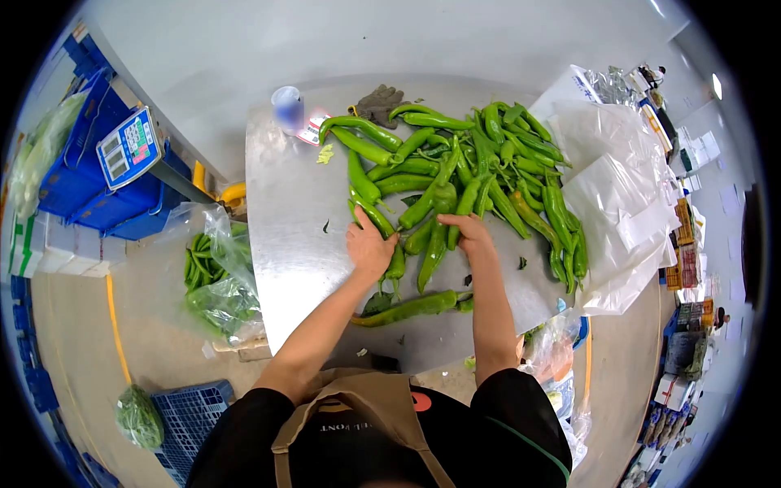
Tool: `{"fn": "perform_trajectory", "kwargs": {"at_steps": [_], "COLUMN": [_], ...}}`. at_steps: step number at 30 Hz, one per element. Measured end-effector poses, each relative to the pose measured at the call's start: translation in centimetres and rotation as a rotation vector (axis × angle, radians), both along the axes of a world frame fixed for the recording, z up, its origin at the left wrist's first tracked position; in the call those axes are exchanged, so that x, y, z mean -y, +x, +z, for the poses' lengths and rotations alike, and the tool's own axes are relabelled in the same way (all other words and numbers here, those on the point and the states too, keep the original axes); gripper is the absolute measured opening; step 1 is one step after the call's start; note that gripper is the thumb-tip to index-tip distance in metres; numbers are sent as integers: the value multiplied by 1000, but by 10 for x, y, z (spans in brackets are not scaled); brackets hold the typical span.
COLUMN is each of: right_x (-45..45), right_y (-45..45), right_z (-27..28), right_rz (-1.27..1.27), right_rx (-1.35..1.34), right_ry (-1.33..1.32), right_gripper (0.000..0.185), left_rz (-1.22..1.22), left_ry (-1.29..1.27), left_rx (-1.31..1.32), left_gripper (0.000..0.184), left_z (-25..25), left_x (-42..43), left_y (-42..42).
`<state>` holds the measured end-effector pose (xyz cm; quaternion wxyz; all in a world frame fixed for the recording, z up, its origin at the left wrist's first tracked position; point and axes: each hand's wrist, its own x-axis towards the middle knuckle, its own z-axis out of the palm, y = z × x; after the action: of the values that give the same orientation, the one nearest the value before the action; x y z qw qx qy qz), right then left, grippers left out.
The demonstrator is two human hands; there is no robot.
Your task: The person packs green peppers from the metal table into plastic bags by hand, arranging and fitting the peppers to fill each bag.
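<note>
1. Nearest the wearer, a long green pepper point(411, 309) is lying roughly parallel to the near edge of the metal table point(285, 203)
2. Over the table's middle, the left hand point(373, 246) is bending its fingers over slim green peppers at the pile's left side; whether they are clenching or only resting, I cannot tell
3. Beside it, the right hand point(470, 234) is touching peppers at the pile's near side with thumb and fingertips; how firmly they are pressing, I cannot tell
4. From the table's middle to its right side, the loose pile of green peppers point(488, 154) is spreading, glossy and tangled, with some tips pointing towards the near edge
5. Each pepper is probably weighing little and feeling firm but hollow, its smooth skin slipping a little; hard squeezing could crack the wall, and tugging could snap the thin stem or curved tip, so the thick shoulder just below the stem is offering the best hold
6. On the table's right side, white plastic bags point(610, 179) are lying beside the pile
7. Near the table's far edge, a cup point(287, 114) is standing towards the left and a dark glove point(379, 104) is lying just behind the peppers
</note>
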<state>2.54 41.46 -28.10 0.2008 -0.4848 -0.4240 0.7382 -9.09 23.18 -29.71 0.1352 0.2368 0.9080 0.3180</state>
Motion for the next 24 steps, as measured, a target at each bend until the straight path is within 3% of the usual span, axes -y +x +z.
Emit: {"fn": "perform_trajectory", "kwargs": {"at_steps": [2, 6, 9, 12, 13, 16, 20, 23, 24], "right_x": [7, 25, 31, 54, 68, 98, 125, 150, 159], "right_y": [-17, -24, -22, -28, -29, -25, -5, -9, -17], "right_z": [14, 28, 0, -24, -17, -3, 23, 41, 44], "right_rz": [7, 78, 132, 147, 138, 91, 231, 445, 449], "right_rx": [79, 90, -57, -248, -211, -227, -435, -798, -793], "right_ry": [74, 86, -152, -166, -86, -9, -1, -126, -116], "right_gripper": [43, 44, 44, 43, 46, 50, 44, 53, 58], "left_rz": [78, 178, 181, 115, 136, -31, -90, -169, -187], "left_ry": [-7, 39, 307, 441, 458, 576, 978, 1034, 1042], "left_rx": [-54, 143, 388, 461, 445, 710, 1089, 1205, 1240], "left_gripper": [105, 102, 91, 77, 64, 62, 52, 53, 54], "left_z": [-8, -3, -17, -14, -5, 5, 16, 37, 49], "left_x": [-12, -14, -5, 8, 15, 42, 83, 111, 119], "left_y": [7, -3, -18, -20, -19, -28, -39, -62, -67]}}
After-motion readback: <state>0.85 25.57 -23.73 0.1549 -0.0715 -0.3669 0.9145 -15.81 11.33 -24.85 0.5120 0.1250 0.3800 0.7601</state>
